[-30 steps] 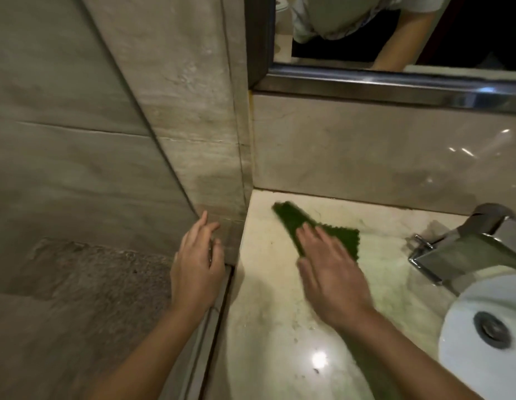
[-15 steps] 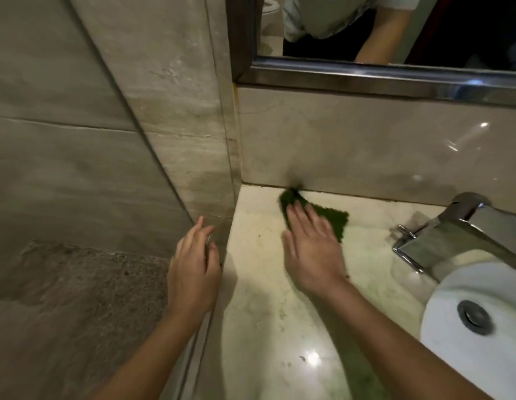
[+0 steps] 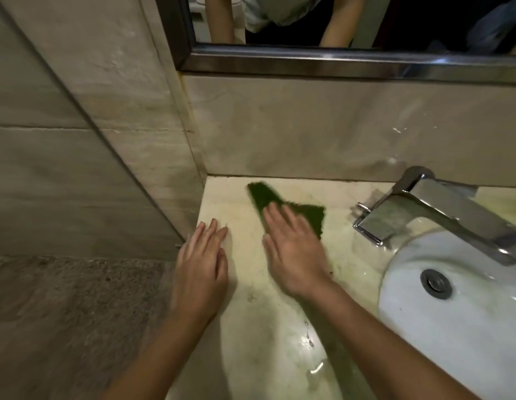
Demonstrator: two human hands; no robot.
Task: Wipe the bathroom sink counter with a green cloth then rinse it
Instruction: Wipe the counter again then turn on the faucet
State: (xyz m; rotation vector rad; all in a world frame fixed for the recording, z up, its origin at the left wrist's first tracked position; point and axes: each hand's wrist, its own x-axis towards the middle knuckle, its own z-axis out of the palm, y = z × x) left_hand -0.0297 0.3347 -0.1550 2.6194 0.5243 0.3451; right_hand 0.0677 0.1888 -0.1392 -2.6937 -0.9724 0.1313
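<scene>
Head view: right hand (image 3: 294, 249) flat, fingers straight, pressing green cloth (image 3: 282, 203) onto counter (image 3: 251, 298); nothing curled round it. Cloth pokes out beyond fingertips, near back wall. Left hand (image 3: 200, 264) just beside, fingers straight, resting at counter edge, holding nothing. Sink (image 3: 453, 327) and faucet (image 3: 424, 203) off right of pressing hand. Judgement: wiping under way; rinse not yet done.

Green cloth (image 3: 291, 207) flat on pale counter (image 3: 251, 327), near back corner, white sink (image 3: 453, 327) at rt
</scene>
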